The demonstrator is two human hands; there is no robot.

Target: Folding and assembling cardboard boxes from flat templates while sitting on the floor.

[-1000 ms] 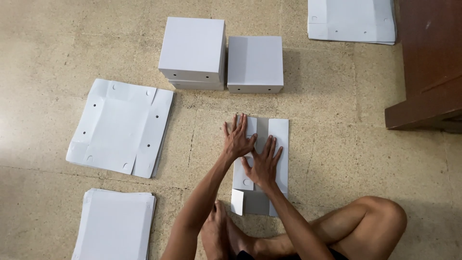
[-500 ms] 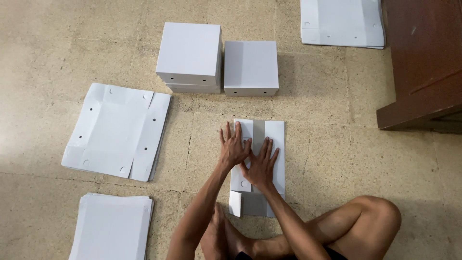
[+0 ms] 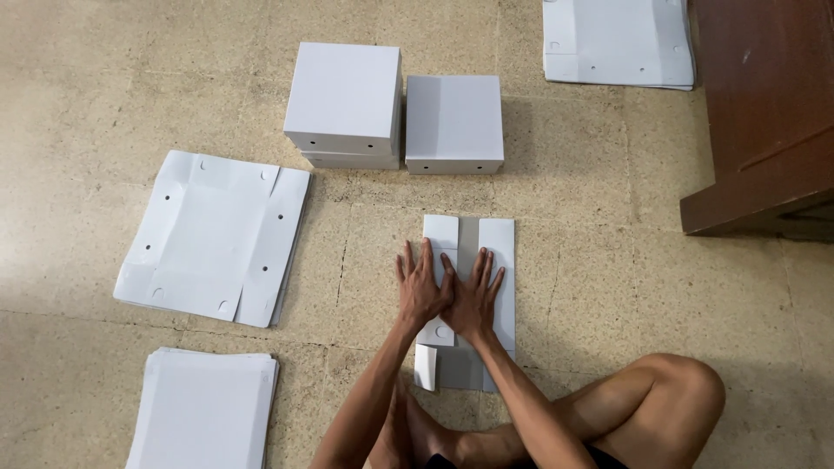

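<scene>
A white cardboard sheet (image 3: 497, 252) lies on the floor in front of me with its two long side flaps folded inward over a grey middle strip. My left hand (image 3: 421, 287) presses flat on the left flap, fingers spread. Beside it and touching it, my right hand (image 3: 475, 295) presses flat over the middle strip and the right flap. Neither hand grips anything. A small end flap (image 3: 425, 366) sticks out near my legs.
Two folded white boxes (image 3: 346, 100) (image 3: 454, 122) stand side by side beyond the sheet. A flat die-cut sheet (image 3: 213, 234) lies left, a stack of sheets (image 3: 204, 408) at lower left, more sheets (image 3: 617, 39) at top right. Dark wooden furniture (image 3: 764, 113) stands right. My crossed legs (image 3: 643, 408) are at the bottom.
Both hands have slid slightly toward me along the folded flaps and now lie closer together. The view has shifted a little; the sheet itself has stayed in place.
</scene>
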